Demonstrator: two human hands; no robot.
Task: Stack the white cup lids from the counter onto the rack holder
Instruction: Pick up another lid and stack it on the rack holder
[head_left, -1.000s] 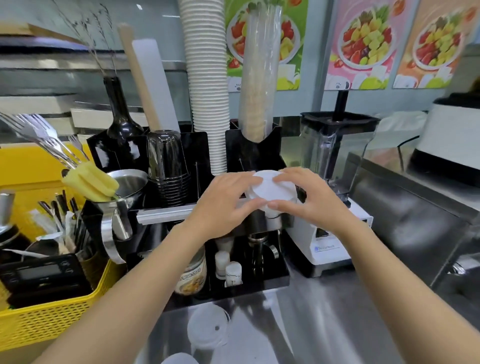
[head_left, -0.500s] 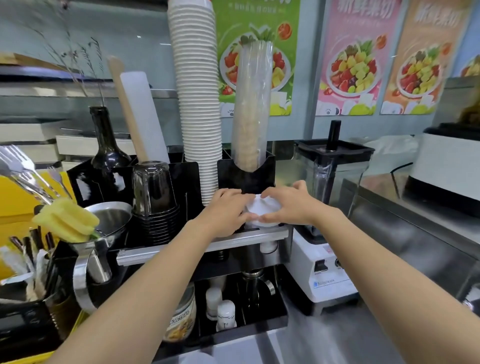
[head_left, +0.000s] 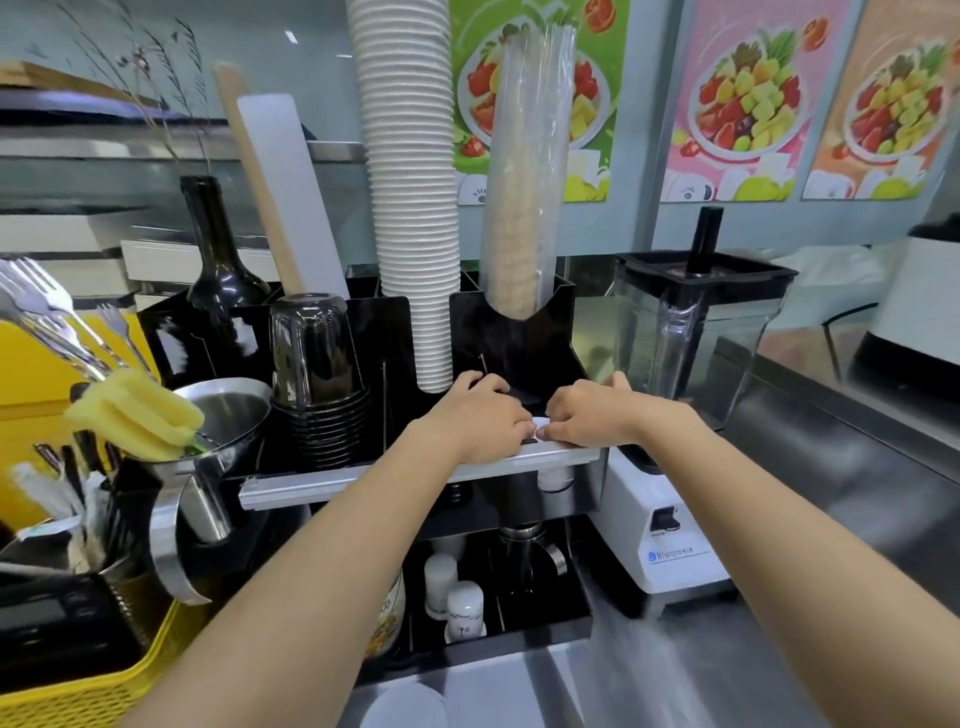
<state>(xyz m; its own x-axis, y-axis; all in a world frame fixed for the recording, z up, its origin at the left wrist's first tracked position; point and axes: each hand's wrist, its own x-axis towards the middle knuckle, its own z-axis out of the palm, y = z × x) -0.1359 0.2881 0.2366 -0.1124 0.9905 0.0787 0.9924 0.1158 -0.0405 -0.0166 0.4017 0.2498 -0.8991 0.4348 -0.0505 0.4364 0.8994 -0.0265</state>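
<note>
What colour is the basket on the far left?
Yellow: the basket shows at the head view's lower left.

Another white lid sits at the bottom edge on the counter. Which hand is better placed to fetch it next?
Left, though only slightly. Both hands are up at the rack holder on the lids. The remaining lid lies nearer the left hand than the right hand.
</note>
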